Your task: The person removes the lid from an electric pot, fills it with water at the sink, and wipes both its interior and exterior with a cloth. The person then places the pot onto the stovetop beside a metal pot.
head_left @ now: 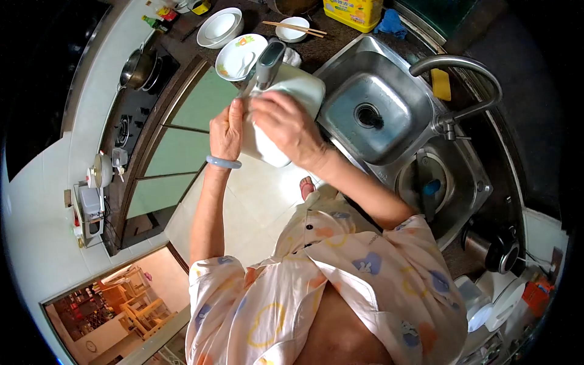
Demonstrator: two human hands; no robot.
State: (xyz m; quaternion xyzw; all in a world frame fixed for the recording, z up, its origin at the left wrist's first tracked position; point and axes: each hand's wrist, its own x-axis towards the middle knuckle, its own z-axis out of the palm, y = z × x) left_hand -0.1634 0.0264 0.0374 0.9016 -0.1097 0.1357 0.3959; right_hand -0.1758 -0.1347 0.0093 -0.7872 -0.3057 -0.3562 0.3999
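A white board (306, 91), which looks like a chopping board, is held tilted in front of me beside the sink. A grey handle-like part (269, 64) with a dark oval top stands at its far edge. My left hand (227, 129) is closed on the board's left edge, thumb up, with a pale bangle on the wrist. Over the board's face lies my right hand (286, 125), its fingers smeared by motion. Whether those fingers hold anything is hidden. Just beyond the board sits a patterned bowl (228, 61) with a white spoon (246, 62) in it.
A steel double sink (340, 118) with a curved tap (486, 73) is at the right. Stacked white bowls (220, 27), a small bowl (293, 33) with chopsticks across it, and a yellow jug (347, 15) stand behind. A stove (125, 131) is at the left.
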